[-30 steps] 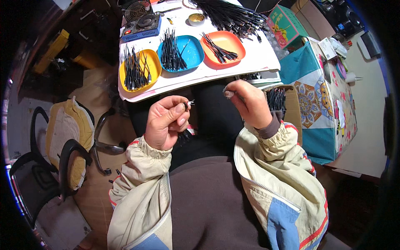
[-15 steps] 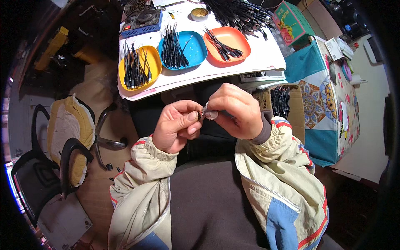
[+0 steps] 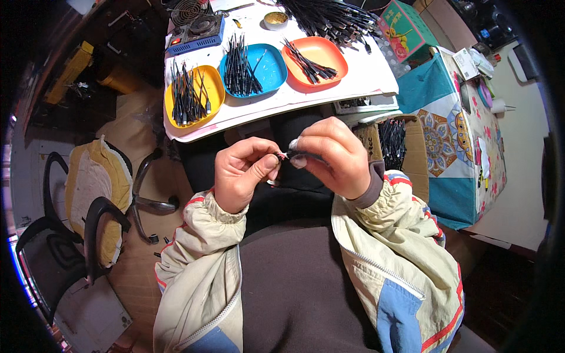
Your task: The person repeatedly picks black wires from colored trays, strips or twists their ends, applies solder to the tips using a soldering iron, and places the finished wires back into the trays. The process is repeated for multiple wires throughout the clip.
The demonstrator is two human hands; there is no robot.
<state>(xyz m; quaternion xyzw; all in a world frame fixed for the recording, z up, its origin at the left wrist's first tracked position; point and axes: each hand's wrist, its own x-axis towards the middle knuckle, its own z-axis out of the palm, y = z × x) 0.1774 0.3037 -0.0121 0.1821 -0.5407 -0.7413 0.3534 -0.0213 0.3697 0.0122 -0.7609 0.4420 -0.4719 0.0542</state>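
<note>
At the frame's centre, our left hand (image 3: 242,175) pinches a thin cable end (image 3: 279,157), apparently to steady it for our right hand (image 3: 331,157), whose fingertips (image 3: 299,162) are closed on its wires (image 3: 283,155), while upper-centre trays (image 3: 272,66) seemingly keep cables (image 3: 241,76) grouped.

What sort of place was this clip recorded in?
Probably a small cable workshop: black cables sit in coloured trays, a bigger cable heap lies on the table, and a cardboard box holds what look like more.
</note>
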